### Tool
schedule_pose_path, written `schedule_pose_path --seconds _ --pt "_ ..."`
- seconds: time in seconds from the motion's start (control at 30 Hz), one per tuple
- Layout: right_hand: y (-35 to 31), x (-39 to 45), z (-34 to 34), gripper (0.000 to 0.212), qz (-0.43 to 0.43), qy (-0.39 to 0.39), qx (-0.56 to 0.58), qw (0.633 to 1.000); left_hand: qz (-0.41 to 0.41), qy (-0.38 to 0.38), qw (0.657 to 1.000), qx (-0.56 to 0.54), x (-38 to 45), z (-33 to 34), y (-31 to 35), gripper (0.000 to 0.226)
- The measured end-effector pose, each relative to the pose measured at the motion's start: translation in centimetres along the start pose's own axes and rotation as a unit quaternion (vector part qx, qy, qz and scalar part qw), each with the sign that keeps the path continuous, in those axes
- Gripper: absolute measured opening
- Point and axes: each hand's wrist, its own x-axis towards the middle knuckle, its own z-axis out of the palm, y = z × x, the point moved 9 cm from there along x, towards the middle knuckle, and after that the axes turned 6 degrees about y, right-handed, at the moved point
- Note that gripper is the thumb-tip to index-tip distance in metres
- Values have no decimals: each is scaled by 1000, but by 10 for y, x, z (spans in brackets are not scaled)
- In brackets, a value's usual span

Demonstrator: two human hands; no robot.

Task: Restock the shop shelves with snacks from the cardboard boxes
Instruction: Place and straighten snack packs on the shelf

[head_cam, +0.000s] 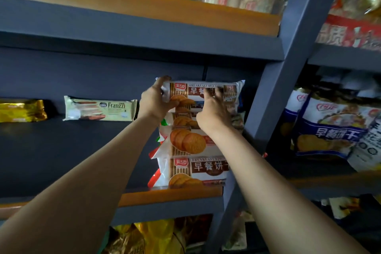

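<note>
At centre frame, the left hand (155,103) grips the end of a white-and-brown plastic biscuit packet (201,95) topping the stack of like packets (191,150) on the orange-edged grey shelf (171,194); the right hand (214,113) presses its face. Placing seems under way; next, probably squaring it up and letting go

Top biscuit packet (198,93) in the stack read "BREAKFAST BISC…" and "早餐", the rest of each line covered by a hand. Bottom biscuit packet (198,171) carried "BREAKFAST" and "早餐饼". Cream wafer pack (100,108) was branded "Franzzi"; blue-and-white bag (329,130) on the neighbouring shelf showed "早餐饼干".
</note>
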Motion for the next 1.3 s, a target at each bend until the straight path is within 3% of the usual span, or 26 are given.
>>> schedule_pose_path --seconds 0.37,0.67,0.8,1.0,1.13,1.3 --pt "1 18 16 79 34 -53 1 998 -73 -23 997 -30 13 13 -19 70" --pt "-48 -40 5 58 -66 -15 -21 997 -85 17 993 -78 -32 -40 -30 55" --pt "-118 -99 17 50 -156 -47 -14 987 -66 51 995 -54 -99 -120 -45 47" --pt "-283 -239 102 44 -302 -262 31 916 -134 22 984 115 -234 -325 -131 49" --pt "-411 -364 148 40 -395 -370 85 837 -280 113 928 219 -348 -508 -186 52" --pt "-519 -504 184 42 -471 -489 62 732 -412 187 855 252 -467 -647 -221 34"
